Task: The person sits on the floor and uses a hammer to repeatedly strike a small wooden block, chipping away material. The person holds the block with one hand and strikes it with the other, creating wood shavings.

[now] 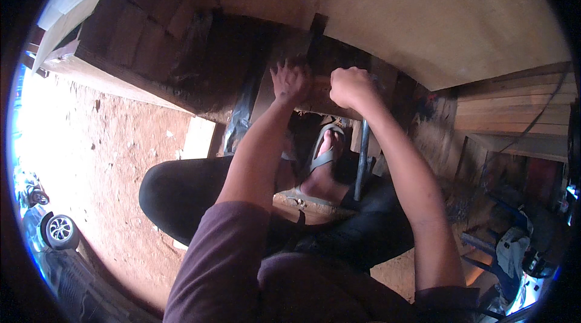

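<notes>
My left hand point(292, 82) lies with its fingers spread on a dark, shadowed wooden surface. Just to its right, my right hand point(352, 87) is closed in a fist; whatever it may hold is hidden. Between the two hands shows a brownish wooden piece point(321, 89). A blue-grey metal bar point(362, 162) runs down from below my right wrist towards my knee; I cannot tell whether it connects to the fist. Beyond the hands a narrow dark upright piece point(316, 25) stands against the wood.
A large tan board point(387, 8) spans the far side. Stacked planks point(514, 105) are at the right, and a wooden box-like piece point(133, 38) at the far left. My sandalled foot point(327, 147) is below the hands. A parked car point(60, 232) stands on dirt ground at the left.
</notes>
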`<state>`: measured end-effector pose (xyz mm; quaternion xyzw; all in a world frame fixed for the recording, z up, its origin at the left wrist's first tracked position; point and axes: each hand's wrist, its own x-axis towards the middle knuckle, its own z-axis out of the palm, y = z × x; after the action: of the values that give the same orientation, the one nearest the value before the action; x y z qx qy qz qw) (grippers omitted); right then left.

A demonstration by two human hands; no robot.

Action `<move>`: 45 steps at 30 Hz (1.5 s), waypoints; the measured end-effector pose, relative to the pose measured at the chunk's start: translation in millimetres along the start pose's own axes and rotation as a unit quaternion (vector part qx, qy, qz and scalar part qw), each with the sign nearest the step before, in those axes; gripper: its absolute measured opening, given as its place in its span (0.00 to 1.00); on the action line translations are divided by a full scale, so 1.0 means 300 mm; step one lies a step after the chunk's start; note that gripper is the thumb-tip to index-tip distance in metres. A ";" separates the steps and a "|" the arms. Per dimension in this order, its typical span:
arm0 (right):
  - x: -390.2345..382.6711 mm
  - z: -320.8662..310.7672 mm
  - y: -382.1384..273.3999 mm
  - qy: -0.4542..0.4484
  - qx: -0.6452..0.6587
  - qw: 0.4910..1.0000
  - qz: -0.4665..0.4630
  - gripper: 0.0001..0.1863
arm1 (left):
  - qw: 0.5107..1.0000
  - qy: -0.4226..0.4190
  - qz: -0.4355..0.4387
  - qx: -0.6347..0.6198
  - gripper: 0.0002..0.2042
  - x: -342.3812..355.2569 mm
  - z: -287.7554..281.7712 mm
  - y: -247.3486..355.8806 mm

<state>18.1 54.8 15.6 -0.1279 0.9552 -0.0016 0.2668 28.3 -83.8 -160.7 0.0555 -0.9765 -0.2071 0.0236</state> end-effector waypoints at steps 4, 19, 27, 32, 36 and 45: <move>-0.043 0.008 -0.005 0.014 0.006 1.000 0.001 0.15 | 1.000 -0.026 0.004 0.008 0.24 0.000 -0.014 -0.005; -0.102 0.039 -0.019 0.058 0.013 0.998 0.010 0.12 | 1.000 0.002 0.016 0.027 0.24 -0.008 -0.014 0.005; -0.110 0.047 -0.016 0.048 -0.006 0.999 -0.007 0.11 | 0.999 0.030 0.032 -0.010 0.22 -0.011 -0.013 0.011; -0.025 -0.008 0.003 0.107 -0.066 0.990 -0.061 0.15 | 0.993 0.111 0.026 0.003 0.23 -0.001 0.036 0.008; -0.098 0.085 0.016 0.381 0.246 0.883 -0.118 0.17 | 0.996 0.090 0.005 -0.019 0.22 -0.002 0.047 -0.001; -0.031 0.308 0.015 0.525 0.459 0.702 -0.146 0.21 | 0.993 0.048 0.065 -0.090 0.22 -0.009 -0.011 0.002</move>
<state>71.8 67.4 -59.3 -0.1064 0.7912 -0.5453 -0.2556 31.3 -84.1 -157.4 -0.0002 -0.9533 -0.2888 0.0886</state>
